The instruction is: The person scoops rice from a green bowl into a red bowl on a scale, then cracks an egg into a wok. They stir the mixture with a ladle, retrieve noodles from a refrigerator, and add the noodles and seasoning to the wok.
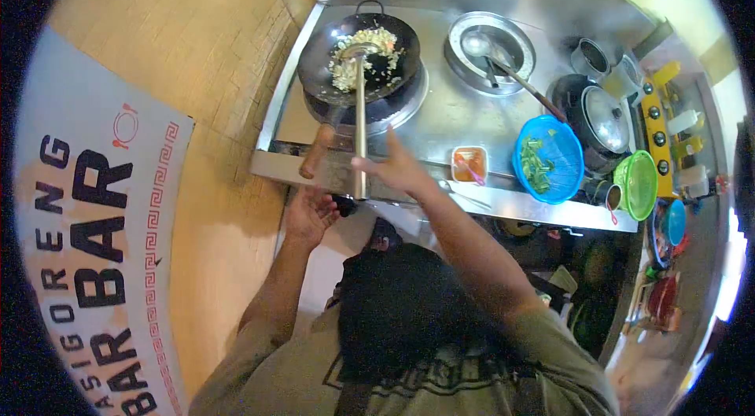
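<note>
A black wok [313, 66] with a loop at its far side and a wooden handle [317, 152] towards me sits on the stove. Chopped, pale food [377, 40] with bits of orange lies inside it. A long-handled metal ladle [360, 113] rests with its bowl in the food, its handle reaching out over the counter's front edge. My right hand [397, 168] is open, thumb and fingers spread, one fingertip right at the ladle's handle. Below the wok's wooden handle, my left hand [311, 215] is open with its fingers loosely curled, apart from the handle.
On the steel counter stand a metal basin [521, 45] with ladles, a small tub of red sauce [469, 165], a blue basket [572, 155] of cut greens, a lidded pot [605, 121] and a green basket [641, 184]. A lettered banner [110, 259] hangs at left.
</note>
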Demonstrator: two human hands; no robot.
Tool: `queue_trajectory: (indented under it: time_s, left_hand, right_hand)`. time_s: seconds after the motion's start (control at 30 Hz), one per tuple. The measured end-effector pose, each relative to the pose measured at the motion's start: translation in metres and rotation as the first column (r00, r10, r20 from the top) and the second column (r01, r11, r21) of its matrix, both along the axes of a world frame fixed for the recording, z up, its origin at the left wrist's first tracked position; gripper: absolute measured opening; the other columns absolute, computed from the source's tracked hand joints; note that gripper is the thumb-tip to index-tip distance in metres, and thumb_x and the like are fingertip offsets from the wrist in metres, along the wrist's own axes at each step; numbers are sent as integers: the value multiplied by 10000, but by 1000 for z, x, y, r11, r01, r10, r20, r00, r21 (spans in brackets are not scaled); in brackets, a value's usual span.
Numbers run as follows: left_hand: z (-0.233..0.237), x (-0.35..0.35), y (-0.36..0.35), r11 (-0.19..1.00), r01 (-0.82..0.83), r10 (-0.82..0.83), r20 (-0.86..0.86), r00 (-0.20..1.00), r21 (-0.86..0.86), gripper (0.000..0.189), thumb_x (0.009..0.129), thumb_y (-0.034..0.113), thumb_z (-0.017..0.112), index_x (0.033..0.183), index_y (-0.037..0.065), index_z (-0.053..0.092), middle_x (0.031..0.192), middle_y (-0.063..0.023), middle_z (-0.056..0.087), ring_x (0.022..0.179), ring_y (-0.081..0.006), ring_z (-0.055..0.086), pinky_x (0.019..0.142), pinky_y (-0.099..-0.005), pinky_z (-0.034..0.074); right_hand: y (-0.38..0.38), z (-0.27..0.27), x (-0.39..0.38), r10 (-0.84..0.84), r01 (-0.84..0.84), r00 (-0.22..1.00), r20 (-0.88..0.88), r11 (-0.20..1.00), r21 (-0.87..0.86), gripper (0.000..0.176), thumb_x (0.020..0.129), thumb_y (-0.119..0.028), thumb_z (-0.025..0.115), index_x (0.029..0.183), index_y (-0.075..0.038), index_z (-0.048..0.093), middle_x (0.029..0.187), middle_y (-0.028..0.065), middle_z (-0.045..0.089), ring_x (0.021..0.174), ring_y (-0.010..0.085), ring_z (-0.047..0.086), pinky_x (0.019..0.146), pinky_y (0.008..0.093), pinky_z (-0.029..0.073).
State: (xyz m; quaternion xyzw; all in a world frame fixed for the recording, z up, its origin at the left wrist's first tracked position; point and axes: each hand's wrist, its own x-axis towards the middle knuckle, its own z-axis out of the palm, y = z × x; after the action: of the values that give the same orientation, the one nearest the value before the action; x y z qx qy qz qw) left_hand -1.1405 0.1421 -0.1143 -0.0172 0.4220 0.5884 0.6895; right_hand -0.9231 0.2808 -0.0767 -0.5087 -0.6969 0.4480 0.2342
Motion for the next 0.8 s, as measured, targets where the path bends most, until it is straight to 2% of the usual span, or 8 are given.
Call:
queue_trajectory:
  time_s: [0.03, 0.07, 0.13, 0.2, 0.4, 0.57, 0.77, 0.8]
  left_hand:
    - [28, -3, 12, 1000, 6, -6, -15, 1000, 6, 225, 902, 312, 540, 1003, 112, 536, 878, -89, 616, 799, -248, 614, 704, -442, 527]
    - [43, -7, 24, 1000, 15, -15, -30, 999, 12, 223, 909, 311, 528, 996, 106, 536, 869, -88, 613, 797, -248, 613, 705, -446, 529]
    - [50, -13, 44, 994, 105, -105, -1, 994, -3, 201, 913, 278, 526, 977, 88, 525, 835, -78, 596, 775, -245, 613, 704, -444, 530]
    - [38, -17, 51, 984, 176, -176, -17, 984, 6, 181, 913, 246, 530, 963, 73, 513, 812, -71, 579, 754, -242, 615, 702, -436, 531]
    - [-4, -5, 51, 986, 156, -145, -166, 975, 54, 160, 901, 175, 557, 974, 46, 496, 801, -65, 555, 704, -229, 616, 677, -392, 532]
    - [-4, 2, 57, 997, 77, -68, -274, 959, 22, 212, 900, 181, 553, 1040, 30, 501, 857, -83, 580, 745, -243, 622, 685, -395, 530]
    - [4, -26, 82, 961, 241, -265, 203, 943, 138, 309, 903, 257, 560, 1115, 39, 504, 917, -109, 603, 820, -249, 614, 687, -374, 525]
    - [0, -28, 91, 946, 300, -320, 196, 927, 123, 307, 898, 258, 569, 1110, 44, 511, 904, -105, 602, 795, -241, 612, 664, -366, 523]
  right_hand:
    - [13, -33, -36, -11, 1, 997, 75, 992, 128, 1132, 695, -449, 760, 1439, 36, 59, 1343, 336, 376, 1173, 398, 492, 960, 385, 428]
    - [18, -19, -47, 56, -46, 997, 48, 979, -198, 1039, 723, -281, 716, 1433, 45, 30, 1260, 355, 445, 1143, 423, 503, 920, 401, 453]
    - [20, -53, -62, -38, 76, 983, 177, 974, -212, 923, 717, -135, 634, 1433, 32, 77, 1177, 350, 502, 1099, 420, 534, 886, 425, 463]
    - [10, -26, -41, -37, 48, 953, 300, 998, -31, 820, 736, -81, 576, 1436, -14, 157, 1082, 333, 553, 1018, 425, 573, 849, 448, 470]
    - [58, 11, -1, -51, -59, 906, 420, 968, 245, 687, 790, -88, 525, 1426, -127, 269, 887, 295, 595, 821, 433, 606, 754, 494, 487]
    - [115, 2, -18, 60, -118, 828, 558, 991, 69, 611, 873, -199, 448, 1439, -142, 225, 898, 298, 610, 819, 419, 622, 710, 487, 496]
    - [55, 40, 57, 139, -318, 489, 861, 948, 28, 605, 873, -164, 448, 1432, -114, 220, 817, 266, 632, 704, 427, 629, 628, 500, 510]
    - [60, 36, 56, 109, -260, 564, 818, 964, 51, 599, 872, -159, 450, 1426, -104, 228, 820, 265, 632, 705, 425, 629, 631, 504, 510]
